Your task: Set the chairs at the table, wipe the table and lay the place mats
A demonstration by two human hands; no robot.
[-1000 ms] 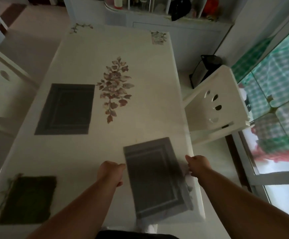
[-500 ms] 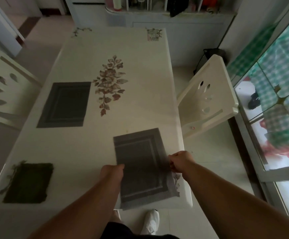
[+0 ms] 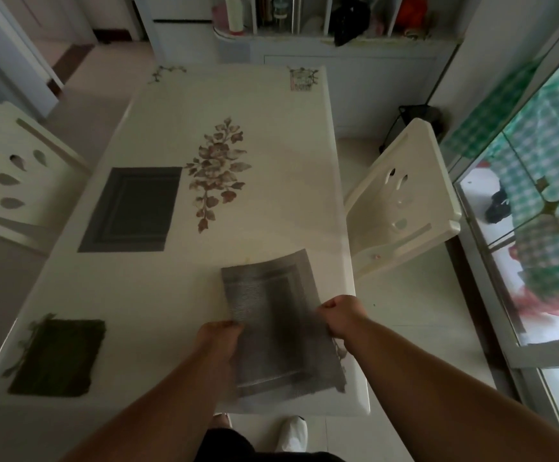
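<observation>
With our left hand (image 3: 219, 335) and right hand (image 3: 340, 315) each in a closed grip on a long side of the grey place mat (image 3: 278, 328), we hold its long axis toward 12 o'clock over the table (image 3: 271, 135) near corner.

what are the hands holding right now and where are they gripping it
Both hands hold one grey place mat by its long side edges: the left hand on its left edge, the right hand on its right edge.

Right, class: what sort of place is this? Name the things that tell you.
Most likely a home dining area: a long white table with a flower print, white chairs at its sides, grey place mats on it, and a cluttered sideboard behind.
</observation>
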